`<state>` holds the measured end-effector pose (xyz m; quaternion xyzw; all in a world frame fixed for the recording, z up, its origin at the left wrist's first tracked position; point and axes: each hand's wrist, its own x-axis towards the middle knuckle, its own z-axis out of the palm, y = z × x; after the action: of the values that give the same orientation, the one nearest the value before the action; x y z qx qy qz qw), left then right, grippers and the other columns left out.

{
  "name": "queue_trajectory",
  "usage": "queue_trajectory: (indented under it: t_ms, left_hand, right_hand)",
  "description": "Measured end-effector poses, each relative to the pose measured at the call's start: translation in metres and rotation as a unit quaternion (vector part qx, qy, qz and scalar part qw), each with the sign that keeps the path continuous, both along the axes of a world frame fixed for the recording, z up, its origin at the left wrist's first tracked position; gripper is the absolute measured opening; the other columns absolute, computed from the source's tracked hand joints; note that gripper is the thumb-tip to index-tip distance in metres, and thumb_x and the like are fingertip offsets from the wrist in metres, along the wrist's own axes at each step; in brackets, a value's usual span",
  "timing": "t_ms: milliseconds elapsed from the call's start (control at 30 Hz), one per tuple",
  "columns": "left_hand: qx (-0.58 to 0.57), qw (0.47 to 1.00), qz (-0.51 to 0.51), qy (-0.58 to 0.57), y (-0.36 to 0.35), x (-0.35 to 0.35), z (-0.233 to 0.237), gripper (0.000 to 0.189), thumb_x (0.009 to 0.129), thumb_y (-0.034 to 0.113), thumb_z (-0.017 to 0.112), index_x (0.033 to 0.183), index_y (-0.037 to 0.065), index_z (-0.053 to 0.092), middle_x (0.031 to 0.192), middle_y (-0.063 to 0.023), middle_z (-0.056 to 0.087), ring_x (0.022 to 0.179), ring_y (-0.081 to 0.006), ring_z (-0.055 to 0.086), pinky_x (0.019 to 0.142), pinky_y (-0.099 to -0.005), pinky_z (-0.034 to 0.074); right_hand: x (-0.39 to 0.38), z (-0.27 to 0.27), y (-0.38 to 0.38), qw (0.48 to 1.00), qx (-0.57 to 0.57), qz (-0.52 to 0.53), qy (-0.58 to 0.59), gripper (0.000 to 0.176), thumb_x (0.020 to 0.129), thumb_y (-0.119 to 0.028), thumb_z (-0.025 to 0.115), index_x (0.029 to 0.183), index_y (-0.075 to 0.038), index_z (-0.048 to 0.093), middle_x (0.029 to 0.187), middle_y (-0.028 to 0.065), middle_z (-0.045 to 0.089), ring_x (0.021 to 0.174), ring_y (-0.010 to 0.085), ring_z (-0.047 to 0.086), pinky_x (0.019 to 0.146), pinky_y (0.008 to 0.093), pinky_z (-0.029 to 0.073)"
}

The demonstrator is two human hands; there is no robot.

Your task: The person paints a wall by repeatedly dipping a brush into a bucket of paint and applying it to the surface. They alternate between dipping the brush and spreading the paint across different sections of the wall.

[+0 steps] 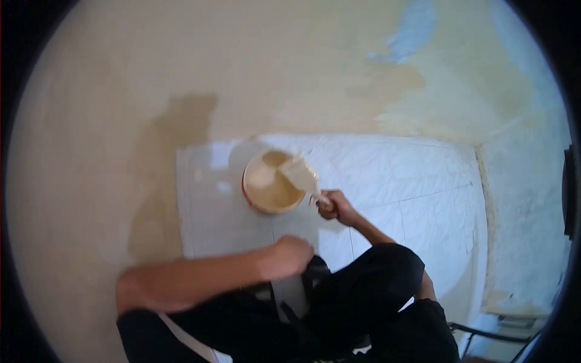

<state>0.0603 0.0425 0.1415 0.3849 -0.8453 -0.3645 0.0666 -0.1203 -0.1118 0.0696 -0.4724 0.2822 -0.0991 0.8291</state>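
Note:
A round bucket [266, 202] with a red outer side stands on the floor near the wall, cream-coloured paint inside it. My right hand [337, 209] is wrapped round the handle of a wide paintbrush [301, 176]. Cream paint coats the brush head, which is over the bucket's right side. My left hand [294, 254] is above my lap, below the bucket in view and apart from it. It is blurred, with its fingers curled inward; whether anything is in them is hidden.
The wall [290, 72] ahead is beige, with a bluish patch [414, 30] at upper right. Pale tiles [393, 175] cover the floor. Another wall [520, 199] rises on the right. A dark metal frame [499, 336] stands at lower right. My bent knees are close below the bucket.

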Motion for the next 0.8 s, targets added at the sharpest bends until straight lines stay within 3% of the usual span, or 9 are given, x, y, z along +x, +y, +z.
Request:
queue_trajectory:
  t_ms: [33, 133, 300, 367, 400, 467, 633, 700, 800]
  left_hand:
    - [0.057, 0.997, -0.022, -0.043, -0.007, 0.001, 0.018, 0.028, 0.076, 0.021, 0.056, 0.093, -0.002, 0.052, 0.077, -0.0206, 0.060, 0.073, -0.0380, 0.059, 0.064, -0.0481, 0.046]
    - [0.061, 0.992, -0.032, -0.108, -0.016, -0.003, 0.034, 0.032, 0.083, 0.028, 0.054, 0.099, 0.000, 0.051, 0.077, -0.0228, 0.061, 0.076, -0.0407, 0.059, 0.066, -0.0497, 0.046]
    - [0.048, 0.990, 0.000, -0.129, -0.025, 0.009, 0.009, 0.035, 0.083, 0.030, 0.053, 0.102, 0.001, 0.051, 0.079, -0.0223, 0.061, 0.077, -0.0407, 0.060, 0.067, -0.0499, 0.047]
    - [0.049, 0.987, 0.002, -0.153, -0.024, 0.011, 0.004, 0.035, 0.084, 0.031, 0.053, 0.103, 0.001, 0.051, 0.079, -0.0217, 0.062, 0.077, -0.0402, 0.060, 0.067, -0.0501, 0.046]
    - [0.048, 0.987, 0.001, -0.156, -0.023, 0.009, 0.009, 0.035, 0.084, 0.031, 0.053, 0.103, 0.001, 0.051, 0.079, -0.0217, 0.062, 0.077, -0.0402, 0.060, 0.067, -0.0501, 0.046]
    - [0.067, 0.987, -0.008, -0.145, -0.024, 0.002, 0.022, 0.035, 0.084, 0.031, 0.052, 0.103, 0.001, 0.051, 0.080, -0.0222, 0.062, 0.078, -0.0402, 0.060, 0.067, -0.0498, 0.046]
    - [0.071, 0.991, -0.032, -0.110, -0.024, -0.019, 0.047, 0.037, 0.085, 0.032, 0.052, 0.106, 0.002, 0.050, 0.080, -0.0235, 0.061, 0.079, -0.0411, 0.059, 0.068, -0.0497, 0.046]
    - [0.064, 0.993, -0.035, -0.097, -0.027, -0.022, 0.050, 0.038, 0.085, 0.033, 0.052, 0.107, 0.002, 0.050, 0.080, -0.0239, 0.061, 0.079, -0.0416, 0.059, 0.068, -0.0497, 0.046]
    - [0.069, 0.990, -0.041, -0.116, -0.029, -0.023, 0.049, 0.040, 0.085, 0.033, 0.052, 0.111, 0.003, 0.049, 0.082, -0.0240, 0.061, 0.079, -0.0417, 0.059, 0.068, -0.0496, 0.047]
  right_hand:
    - [0.005, 0.014, 0.000, 0.999, 0.005, -0.035, 0.012, 0.030, 0.091, -0.026, 0.033, 0.084, -0.003, 0.052, 0.053, -0.0044, 0.032, 0.041, 0.0050, 0.026, 0.037, 0.0210, 0.020]
    - [0.013, 0.053, -0.010, 0.977, -0.174, -0.123, -0.001, 0.033, 0.087, -0.030, 0.036, 0.082, -0.002, 0.053, 0.053, -0.0048, 0.032, 0.041, 0.0045, 0.024, 0.038, 0.0214, 0.019]
    - [0.009, 0.145, -0.052, 0.871, -0.372, -0.316, -0.051, 0.024, 0.094, -0.019, 0.041, 0.085, -0.002, 0.056, 0.059, -0.0046, 0.039, 0.051, 0.0036, 0.034, 0.045, 0.0200, 0.025]
    - [0.010, 0.184, -0.064, 0.779, -0.495, -0.385, 0.007, 0.021, 0.094, -0.016, 0.044, 0.088, -0.001, 0.057, 0.061, -0.0046, 0.038, 0.054, 0.0036, 0.033, 0.047, 0.0210, 0.026]
    - [0.013, 0.199, -0.071, 0.778, -0.495, -0.387, 0.005, 0.021, 0.094, -0.016, 0.044, 0.088, -0.001, 0.057, 0.061, -0.0046, 0.038, 0.054, 0.0036, 0.033, 0.047, 0.0210, 0.026]
    - [0.022, 0.223, -0.091, 0.702, -0.547, -0.455, 0.002, 0.021, 0.094, -0.016, 0.044, 0.091, 0.000, 0.058, 0.062, -0.0042, 0.038, 0.056, 0.0041, 0.033, 0.048, 0.0225, 0.027]
    - [0.061, 0.275, -0.144, 0.639, -0.575, -0.507, -0.064, 0.021, 0.092, -0.016, 0.046, 0.093, 0.002, 0.057, 0.062, -0.0008, 0.042, 0.056, 0.0072, 0.036, 0.049, 0.0252, 0.030]
    - [0.080, 0.288, -0.160, 0.571, -0.612, -0.545, -0.048, 0.020, 0.091, -0.016, 0.048, 0.095, 0.002, 0.056, 0.061, 0.0045, 0.045, 0.055, 0.0107, 0.039, 0.050, 0.0278, 0.033]
    - [0.105, 0.297, -0.168, 0.550, -0.605, -0.571, -0.062, 0.024, 0.093, -0.018, 0.045, 0.098, 0.003, 0.056, 0.061, -0.0017, 0.038, 0.056, 0.0072, 0.033, 0.051, 0.0251, 0.029]
